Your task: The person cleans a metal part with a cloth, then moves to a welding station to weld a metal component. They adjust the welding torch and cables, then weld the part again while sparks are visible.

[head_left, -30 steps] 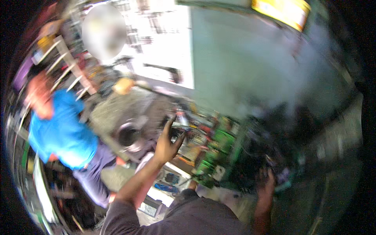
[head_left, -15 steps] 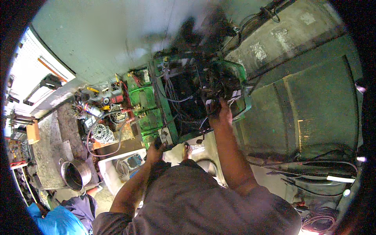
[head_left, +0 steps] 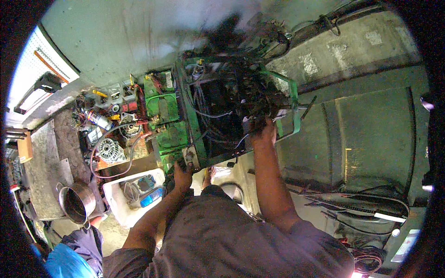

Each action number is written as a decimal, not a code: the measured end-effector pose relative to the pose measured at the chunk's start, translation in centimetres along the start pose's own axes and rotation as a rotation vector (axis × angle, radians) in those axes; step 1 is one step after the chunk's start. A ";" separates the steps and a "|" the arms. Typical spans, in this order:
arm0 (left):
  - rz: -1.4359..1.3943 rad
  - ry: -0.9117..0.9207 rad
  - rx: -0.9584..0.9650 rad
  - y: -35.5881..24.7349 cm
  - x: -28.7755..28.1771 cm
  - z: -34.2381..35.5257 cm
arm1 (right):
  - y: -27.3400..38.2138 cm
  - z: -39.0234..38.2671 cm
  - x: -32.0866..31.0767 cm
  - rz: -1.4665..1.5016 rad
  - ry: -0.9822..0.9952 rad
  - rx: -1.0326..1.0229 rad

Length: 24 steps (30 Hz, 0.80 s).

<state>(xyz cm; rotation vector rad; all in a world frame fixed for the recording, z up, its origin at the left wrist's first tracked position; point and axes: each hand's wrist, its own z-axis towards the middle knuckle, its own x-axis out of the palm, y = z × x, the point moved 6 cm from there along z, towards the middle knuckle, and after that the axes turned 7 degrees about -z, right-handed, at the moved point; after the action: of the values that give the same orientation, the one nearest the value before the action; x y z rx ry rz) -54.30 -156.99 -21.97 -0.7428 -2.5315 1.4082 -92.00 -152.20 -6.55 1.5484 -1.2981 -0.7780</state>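
Observation:
A green metal frame (head_left: pixel 195 136) with a dark machine and bundled wires (head_left: pixel 200 99) inside it stands before me. My left hand (head_left: pixel 182 178) is at its near left corner, fingers bent around the edge beside a small pale plate (head_left: pixel 190 157). Within the right part of the frame, my right hand (head_left: pixel 264 132) reaches among dark, greasy machine parts (head_left: pixel 259 99); its fingertips are hidden there. Green batteries (head_left: pixel 171 134) line the frame's left side, with red cable clamps (head_left: pixel 145 129) on their left.
To the left, an alternator (head_left: pixel 111 150) and other loose parts cover a bench. A metal pot (head_left: pixel 88 197) and a white bin (head_left: pixel 111 194) stand nearer. A person in blue (head_left: pixel 69 262) is at lower left. Cables (head_left: pixel 361 201) lie along the right.
The whole view has shifted, so the bench and bin appear farther left. My right hand remains among the dark parts, and my left hand stays at the frame's near corner.

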 end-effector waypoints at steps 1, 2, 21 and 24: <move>0.037 -0.019 0.018 0.1 0.0 0.0 | -0.3 0.4 -0.6 -0.052 -0.048 0.008; 0.084 -0.044 0.045 0.0 -0.1 0.0 | -0.4 0.7 -0.2 0.016 0.030 -0.004; -0.147 0.038 0.089 3.4 0.7 2.0 | -2.6 0.6 0.9 0.490 -0.128 0.217; -0.448 0.060 -0.022 3.9 0.6 2.2 | -1.4 0.0 1.1 0.317 -0.212 0.195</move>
<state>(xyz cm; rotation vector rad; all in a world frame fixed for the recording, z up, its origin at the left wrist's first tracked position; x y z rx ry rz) -54.25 -156.67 -26.54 -0.1926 -2.4604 1.1858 -91.17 -153.24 -7.78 1.3866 -1.7693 -0.6394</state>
